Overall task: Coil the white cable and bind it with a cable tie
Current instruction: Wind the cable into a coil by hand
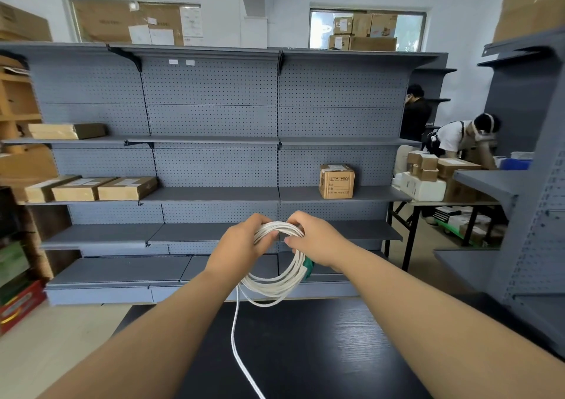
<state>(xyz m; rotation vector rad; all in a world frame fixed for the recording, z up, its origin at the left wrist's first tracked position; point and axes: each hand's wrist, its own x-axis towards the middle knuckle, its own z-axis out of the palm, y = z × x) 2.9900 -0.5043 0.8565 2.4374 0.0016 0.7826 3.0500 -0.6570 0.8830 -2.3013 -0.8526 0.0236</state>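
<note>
While the fingers of the left hand (241, 247) and right hand (319, 241) curl tight round its top, the white cable (276, 290) hangs as a round coil of smooth loops over the black woodgrain table (321, 352). One loose tail dangles down. A green bit (308, 268) pokes out under the right palm, can't tell what. Grey pegboard shelving (214, 117) sits behind.
</note>
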